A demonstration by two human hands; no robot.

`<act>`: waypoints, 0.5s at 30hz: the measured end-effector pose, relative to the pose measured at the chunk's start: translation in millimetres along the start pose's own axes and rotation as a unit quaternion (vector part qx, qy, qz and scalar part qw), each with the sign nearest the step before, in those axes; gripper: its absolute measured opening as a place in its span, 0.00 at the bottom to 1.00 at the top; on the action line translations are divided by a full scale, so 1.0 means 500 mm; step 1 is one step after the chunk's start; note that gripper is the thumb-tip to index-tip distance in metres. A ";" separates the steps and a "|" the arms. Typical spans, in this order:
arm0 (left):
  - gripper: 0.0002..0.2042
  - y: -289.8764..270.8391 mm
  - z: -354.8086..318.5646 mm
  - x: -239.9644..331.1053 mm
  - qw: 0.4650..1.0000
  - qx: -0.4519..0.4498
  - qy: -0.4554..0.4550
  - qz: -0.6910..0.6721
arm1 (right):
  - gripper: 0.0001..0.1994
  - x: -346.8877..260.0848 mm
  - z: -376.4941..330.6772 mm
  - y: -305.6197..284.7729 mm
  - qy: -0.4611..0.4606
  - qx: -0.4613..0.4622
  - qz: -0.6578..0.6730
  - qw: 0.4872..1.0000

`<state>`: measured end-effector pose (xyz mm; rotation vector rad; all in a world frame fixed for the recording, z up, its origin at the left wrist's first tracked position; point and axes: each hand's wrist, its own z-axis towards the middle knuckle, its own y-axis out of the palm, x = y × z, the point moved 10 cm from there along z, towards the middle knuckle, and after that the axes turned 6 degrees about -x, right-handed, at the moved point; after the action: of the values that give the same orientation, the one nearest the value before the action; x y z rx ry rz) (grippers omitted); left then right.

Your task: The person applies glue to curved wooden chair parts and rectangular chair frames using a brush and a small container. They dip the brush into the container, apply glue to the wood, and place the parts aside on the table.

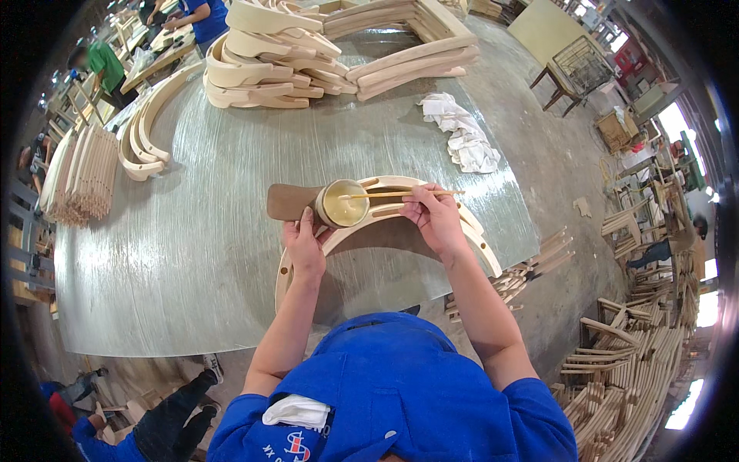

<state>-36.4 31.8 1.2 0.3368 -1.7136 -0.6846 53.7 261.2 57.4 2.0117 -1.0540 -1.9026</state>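
Note:
My left hand [306,240] is closed around a round cup [329,219] of cream-coloured paste. A flat brown piece [289,201] juts out left of the cup; whether it is the cup's handle I cannot tell. Pinched in my right hand [433,217] is a thin wooden stick [389,194], its left end in the paste. Beneath both hands lie curved pale wooden parts [483,248], arched away from me, with slots and round holes in them. The cup and my hands hide part of the curve.
Stacked curved wooden parts [262,48] and wooden frames [416,65] stand at the table's far side. Crumpled white cloths [466,138] lie far right. Bundled slats [81,173] and more arcs [142,146] are at left. Several people work nearby; wood piles [623,377] cover the floor at right.

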 end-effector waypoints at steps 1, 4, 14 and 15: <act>0.11 0.001 -0.001 -0.009 1.000 -0.001 -0.007 -0.007 | 0.03 0.001 -0.006 -0.007 0.004 -0.001 0.015 1.000; 0.11 0.008 -0.004 -0.028 1.000 -0.005 -0.019 -0.012 | 0.03 0.009 -0.019 -0.028 0.013 0.010 0.044 0.999; 0.09 0.092 -0.004 -0.078 0.997 -0.037 -0.061 0.028 | 0.12 0.067 -0.029 -0.143 0.055 0.153 0.043 0.986; 0.09 0.092 -0.002 -0.080 0.997 -0.034 -0.064 0.031 | 0.12 0.061 -0.028 -0.148 0.050 0.155 0.043 0.986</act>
<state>-18.9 89.8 -2.3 0.1958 -1.8095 -0.7305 91.5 292.6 -7.3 2.1517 -1.4607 -1.6588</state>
